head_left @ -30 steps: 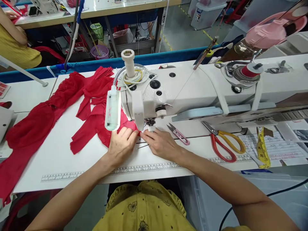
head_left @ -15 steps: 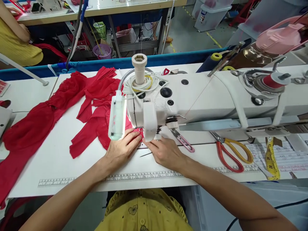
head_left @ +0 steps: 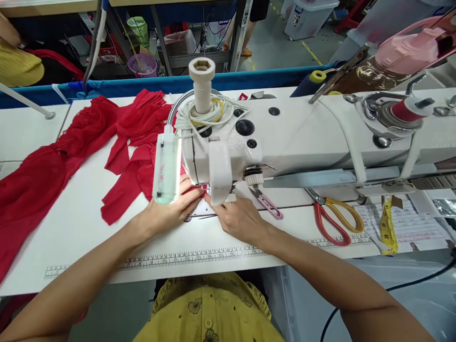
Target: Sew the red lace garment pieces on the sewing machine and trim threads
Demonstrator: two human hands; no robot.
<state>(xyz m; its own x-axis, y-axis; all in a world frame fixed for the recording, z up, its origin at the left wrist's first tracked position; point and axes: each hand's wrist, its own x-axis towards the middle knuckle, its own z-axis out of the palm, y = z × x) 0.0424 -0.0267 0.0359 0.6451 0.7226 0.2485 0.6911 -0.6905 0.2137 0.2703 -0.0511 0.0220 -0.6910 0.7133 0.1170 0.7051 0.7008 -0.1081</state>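
At the needle end of a white sewing machine point(head_left: 302, 128), both hands meet on red fabric point(head_left: 133, 171). My left hand point(head_left: 171, 206) is left of the presser foot, its fingers close together on the fabric edge and partly behind the lit lamp point(head_left: 166, 166). From the right, my right hand point(head_left: 239, 219) pinches the edge close to the foot; its fingertips are partly hidden by the machine head. The rest of the red fabric lies gathered to the left. Thread snips point(head_left: 268, 204) with a pink handle lie beyond my right hand.
Scissors point(head_left: 333, 216) with red and yellow handles lie right, near a yellow measuring tape point(head_left: 388, 228) and a written sheet point(head_left: 415, 230). A ruler strip point(head_left: 199, 256) runs along the front edge. Behind stands a pink-lidded bottle point(head_left: 402, 57). Another person's yellow sleeve point(head_left: 19, 66) shows far left.
The view has shifted slightly. My left hand has drawn back a little to the left, its fingers more bent at the fabric edge. My right hand stays by the presser foot.
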